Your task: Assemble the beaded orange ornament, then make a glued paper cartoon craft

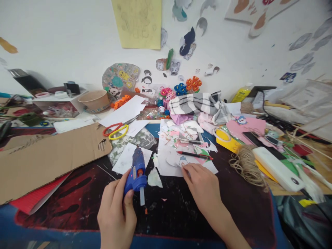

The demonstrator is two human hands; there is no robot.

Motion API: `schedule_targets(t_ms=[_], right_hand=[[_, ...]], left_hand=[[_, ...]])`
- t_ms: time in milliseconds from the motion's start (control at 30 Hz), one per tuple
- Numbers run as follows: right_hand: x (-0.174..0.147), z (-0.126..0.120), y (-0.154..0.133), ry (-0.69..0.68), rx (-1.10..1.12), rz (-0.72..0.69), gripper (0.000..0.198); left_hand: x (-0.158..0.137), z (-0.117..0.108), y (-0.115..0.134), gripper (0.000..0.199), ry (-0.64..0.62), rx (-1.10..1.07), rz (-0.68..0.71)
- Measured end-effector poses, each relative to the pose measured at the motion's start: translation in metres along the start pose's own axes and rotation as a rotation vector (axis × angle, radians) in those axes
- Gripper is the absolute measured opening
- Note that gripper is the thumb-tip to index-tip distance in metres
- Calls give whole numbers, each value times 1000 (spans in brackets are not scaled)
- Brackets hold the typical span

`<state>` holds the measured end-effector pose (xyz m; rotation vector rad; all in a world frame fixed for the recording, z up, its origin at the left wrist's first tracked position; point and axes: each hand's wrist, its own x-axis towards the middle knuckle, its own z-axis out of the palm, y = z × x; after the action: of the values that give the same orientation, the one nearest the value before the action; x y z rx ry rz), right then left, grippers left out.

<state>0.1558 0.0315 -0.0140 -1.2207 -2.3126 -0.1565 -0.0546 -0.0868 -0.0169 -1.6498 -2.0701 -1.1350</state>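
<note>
My left hand (118, 204) is wrapped round the grip of a blue glue gun (137, 169), its nozzle pointing away from me and a clear glue stick poking out of the back. Beneath the nozzle lies a small white paper square (121, 160). My right hand (202, 186) has its fingertips pinched together at a small paper cutout (183, 160) with a bluish drawing on it. That cutout is over a white sheet (166, 167) strewn with paper scraps. A black and red pen (194, 155) lies just beyond my right fingers.
Scissors with red and yellow handles (118, 131) rest behind the glue gun. Cardboard (52, 155) covers the left side. To the right are twine (247, 166), a white power bank-like block (277, 169) and pink paper (249, 128). Checked cloth (194, 103) and beaded flowers (193, 84) stand at the back.
</note>
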Motion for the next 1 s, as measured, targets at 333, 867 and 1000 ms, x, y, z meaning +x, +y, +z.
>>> schedule_targets(t_ms=[333, 867, 1000], right_hand=[[7, 4, -1, -99, -63, 71, 26], [21, -10, -9, -152, -234, 5, 19], [15, -21, 3, 16, -71, 111, 20]], left_hand=[[-2, -1, 1, 36, -5, -50, -8], [-3, 0, 0, 35, -12, -87, 3], [-3, -2, -1, 35, -38, -131, 19]])
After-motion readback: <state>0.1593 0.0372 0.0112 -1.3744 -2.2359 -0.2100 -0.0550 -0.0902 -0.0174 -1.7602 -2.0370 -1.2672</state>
